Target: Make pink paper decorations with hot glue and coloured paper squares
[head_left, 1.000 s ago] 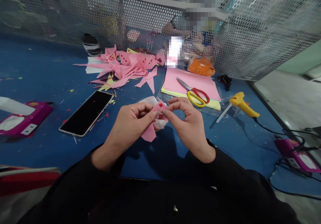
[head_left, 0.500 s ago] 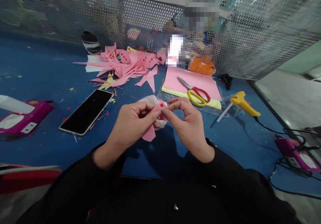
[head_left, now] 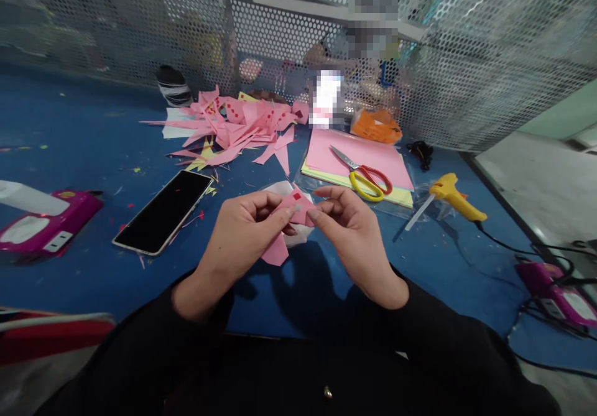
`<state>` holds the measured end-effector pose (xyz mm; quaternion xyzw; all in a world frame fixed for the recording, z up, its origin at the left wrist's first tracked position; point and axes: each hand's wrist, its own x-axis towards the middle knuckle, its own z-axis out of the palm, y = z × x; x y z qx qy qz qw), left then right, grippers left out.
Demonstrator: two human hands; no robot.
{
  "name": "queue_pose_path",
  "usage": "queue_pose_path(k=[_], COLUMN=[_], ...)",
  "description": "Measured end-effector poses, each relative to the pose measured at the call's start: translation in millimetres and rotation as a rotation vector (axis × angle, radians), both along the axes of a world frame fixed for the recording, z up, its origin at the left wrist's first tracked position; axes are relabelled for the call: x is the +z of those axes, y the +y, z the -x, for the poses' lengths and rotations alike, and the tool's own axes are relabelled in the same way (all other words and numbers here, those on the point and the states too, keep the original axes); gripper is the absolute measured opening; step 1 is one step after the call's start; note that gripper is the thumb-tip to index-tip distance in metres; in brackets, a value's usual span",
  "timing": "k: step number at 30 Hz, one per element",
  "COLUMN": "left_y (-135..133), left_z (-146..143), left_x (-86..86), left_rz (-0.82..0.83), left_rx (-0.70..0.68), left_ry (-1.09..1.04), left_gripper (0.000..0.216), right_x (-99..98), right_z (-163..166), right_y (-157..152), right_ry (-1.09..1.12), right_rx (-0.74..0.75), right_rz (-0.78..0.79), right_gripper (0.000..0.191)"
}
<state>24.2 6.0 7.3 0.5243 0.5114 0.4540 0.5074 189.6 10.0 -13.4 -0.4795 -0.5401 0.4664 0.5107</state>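
Both my hands hold one small pink paper piece [head_left: 298, 208] with a tiny red square on it, just above the blue table [head_left: 84, 124]. My left hand [head_left: 242, 232] pinches its left side, fingers curled, and a pink flap hangs below that hand. My right hand [head_left: 352, 232] pinches the right edge with thumb and forefinger. Under the paper lies a white scrap [head_left: 280, 187], partly hidden by my fingers.
A black phone [head_left: 164, 211] lies left of my hands. A heap of pink paper offcuts [head_left: 233, 127] sits behind it. Scissors [head_left: 362, 172] rest on a stack of pink and yellow sheets [head_left: 359, 155]. A yellow glue gun [head_left: 450, 195] is at right; magenta devices [head_left: 46, 223] at both sides.
My right hand's fingers have lowered and closed onto the paper's right edge, and the piece has turned slightly. The view shifted a little.
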Motion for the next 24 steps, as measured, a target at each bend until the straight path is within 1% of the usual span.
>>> queue_pose_path(k=[5,10,14,20,24], left_y=[-0.3,1.2,1.9,0.5,0.8], left_z=[0.0,2.8,3.6,2.8,3.8], left_x=[2.7,-1.0,-2.5,-0.1,0.2], left_rz=[-0.035,-0.062,-0.046,-0.028,-0.022], left_rx=[-0.029,-0.052,-0.067,-0.063,-0.058], left_ry=[0.029,0.123,0.098,0.038,0.076], left_gripper=[0.020,0.023,0.021,0.019,0.022], right_x=[2.1,4.0,3.7,2.9,3.8], right_z=[1.0,2.3,3.1,3.9,3.3], right_y=[-1.8,-5.5,-7.8,-8.8,-8.0], right_ry=[-0.020,-0.075,-0.091,-0.063,-0.049], right_rx=[-0.005,0.010,0.027,0.049,0.048], right_rz=[-0.025,-0.073,-0.098,-0.091,-0.071], right_gripper=[0.026,0.026,0.025,0.025,0.026])
